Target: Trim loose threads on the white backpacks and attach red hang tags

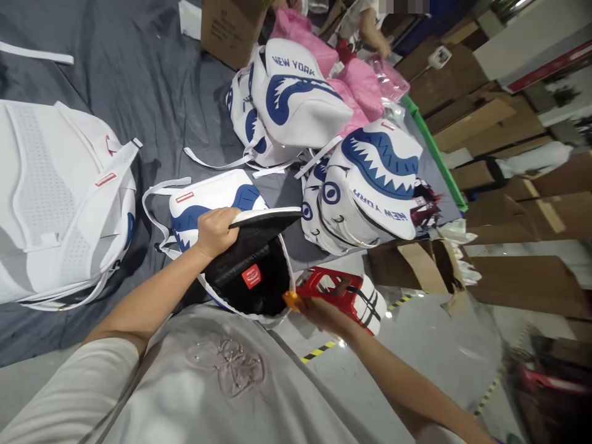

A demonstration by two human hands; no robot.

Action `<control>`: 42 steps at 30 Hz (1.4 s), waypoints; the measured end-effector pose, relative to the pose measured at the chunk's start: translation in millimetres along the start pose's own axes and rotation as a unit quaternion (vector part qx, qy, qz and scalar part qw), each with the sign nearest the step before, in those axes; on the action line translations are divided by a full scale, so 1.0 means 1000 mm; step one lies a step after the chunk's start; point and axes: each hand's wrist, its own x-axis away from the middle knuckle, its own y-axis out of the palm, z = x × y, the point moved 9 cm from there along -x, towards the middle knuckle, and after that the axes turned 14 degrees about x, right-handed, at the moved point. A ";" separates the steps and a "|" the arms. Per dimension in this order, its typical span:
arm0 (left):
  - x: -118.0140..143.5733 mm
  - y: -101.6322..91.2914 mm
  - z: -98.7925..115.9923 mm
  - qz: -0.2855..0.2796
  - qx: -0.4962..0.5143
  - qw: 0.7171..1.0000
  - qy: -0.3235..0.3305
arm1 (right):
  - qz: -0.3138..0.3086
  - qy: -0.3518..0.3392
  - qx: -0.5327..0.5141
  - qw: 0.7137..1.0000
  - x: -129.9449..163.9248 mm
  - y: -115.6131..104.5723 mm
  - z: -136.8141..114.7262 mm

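A white and blue backpack (185,213) lies unzipped in front of me, its black lining and a red label (252,277) showing inside. My left hand (216,231) is closed round the edge of its lifted front panel. At the opposite side of the opening, my right hand (309,308) is closed on a small orange tool (291,301) close to the zip edge. Its exact kind is unclear, and I cannot tell whether it touches the edge.
A large white backpack (55,203) rests at left on the grey cloth (152,80). More white and blue backpacks (300,98) are stacked ahead, near pink bags (356,86). A red bag (333,290) is by my right hand. Cartons (531,209) fill the right. Another person's arm (374,34) shows behind.
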 end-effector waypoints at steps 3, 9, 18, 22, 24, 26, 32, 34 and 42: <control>-0.003 0.011 0.004 -0.015 0.021 1.000 -0.001 | -0.037 -0.024 0.077 0.996 0.017 0.023 -0.011; -0.003 0.022 0.024 -0.043 0.069 0.996 0.030 | 0.017 -0.254 0.223 0.941 -0.039 0.077 -0.113; -0.002 0.015 0.005 -0.028 0.028 0.999 -0.003 | 0.111 -0.025 -0.046 0.992 -0.074 0.078 -0.081; -0.007 0.027 0.020 -0.081 0.030 0.995 0.047 | 0.077 -0.104 0.011 0.992 -0.056 0.076 -0.092; -0.010 0.031 0.027 -0.101 0.026 0.992 0.070 | 0.077 -0.066 0.030 0.994 -0.049 0.066 -0.084; -0.015 0.033 0.031 -0.109 0.019 0.990 0.083 | 0.066 -0.104 0.053 0.991 -0.042 0.054 -0.090; -0.030 0.032 0.030 -0.154 0.006 0.982 0.113 | -0.061 -0.058 0.114 0.990 -0.051 -0.010 -0.055; -0.032 0.031 0.027 -0.166 0.002 0.981 0.103 | -0.100 -0.032 0.142 0.984 -0.052 -0.032 -0.034; -0.023 0.026 0.017 -0.159 -0.006 0.986 0.045 | -0.274 -0.036 -0.170 0.946 0.000 -0.019 0.001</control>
